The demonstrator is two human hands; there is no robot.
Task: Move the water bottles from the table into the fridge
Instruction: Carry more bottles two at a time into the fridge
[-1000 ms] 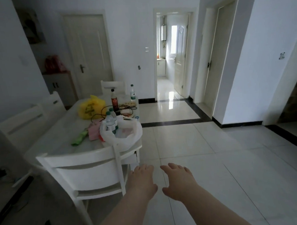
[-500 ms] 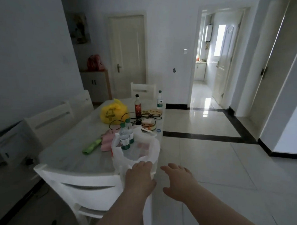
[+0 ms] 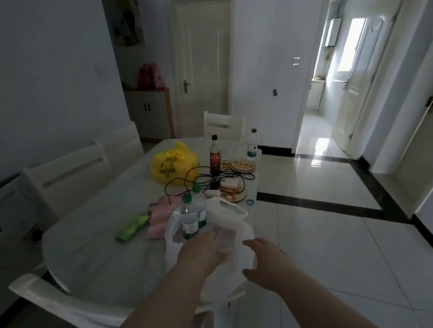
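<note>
White thin plastic bag [image 3: 237,213]: left hand [image 3: 202,253] touches it, fingers loose; right hand [image 3: 267,265] spread, empty, beside it; clear bottles [image 3: 189,220] upright.

Printing on the yellow bag [image 3: 173,163], the dark bottle [image 3: 215,157] and the water bottles [image 3: 189,220] is too blurred to read.

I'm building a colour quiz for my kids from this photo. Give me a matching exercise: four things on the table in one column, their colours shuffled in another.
Things
1. knotted bag
2. flat packet
3. dark bottle's label
4. small ring

Colours
a. red
b. blue
c. yellow
d. green

Pairs: 1-c, 2-d, 3-a, 4-b
</note>
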